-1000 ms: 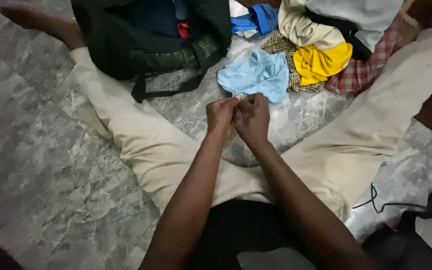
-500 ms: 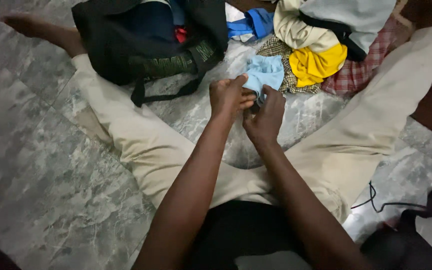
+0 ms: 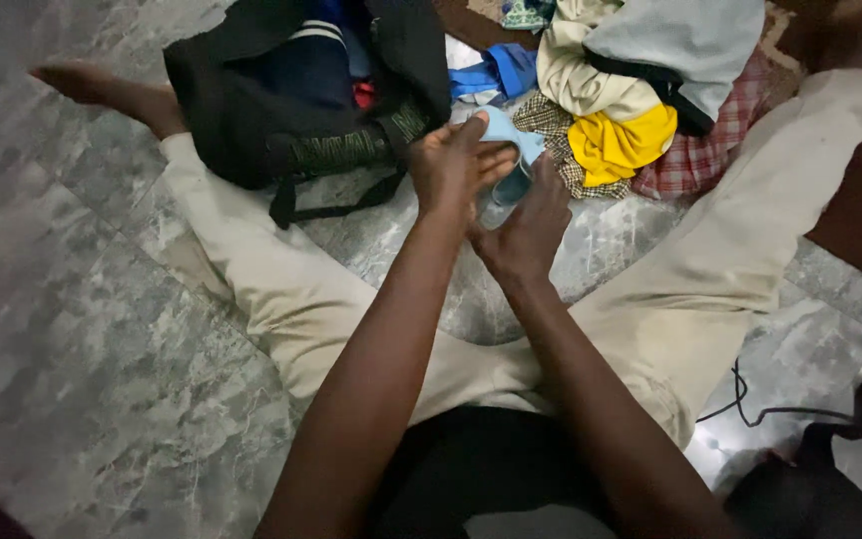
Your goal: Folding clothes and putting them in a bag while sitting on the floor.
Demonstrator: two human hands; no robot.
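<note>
You're sitting on the grey marble floor (image 3: 82, 329) with both legs spread out in cream trousers (image 3: 281, 289), so everything sits in the V between them. Up top on your left is a big black bag (image 3: 251, 110), open, with dark blue and red stuff showing inside and its strap lying on the floor. To the right of that is the heap of clothes (image 3: 650, 60): a grey top on it, a cream piece, a yellow garment (image 3: 621, 145), some checked fabric and a red plaid bit resting against your right leg. A bright blue piece (image 3: 501, 70) sits between the bag and the heap. A black cable (image 3: 750, 404) trails on the floor by your right hip.

The small thing is the light blue cloth (image 3: 504, 130), bunched up right in front of the heap, lifted between your two hands. Your left hand (image 3: 456, 165) is pressed on it from above with fingers out, and your right hand (image 3: 531, 225) is gripping it from underneath.
</note>
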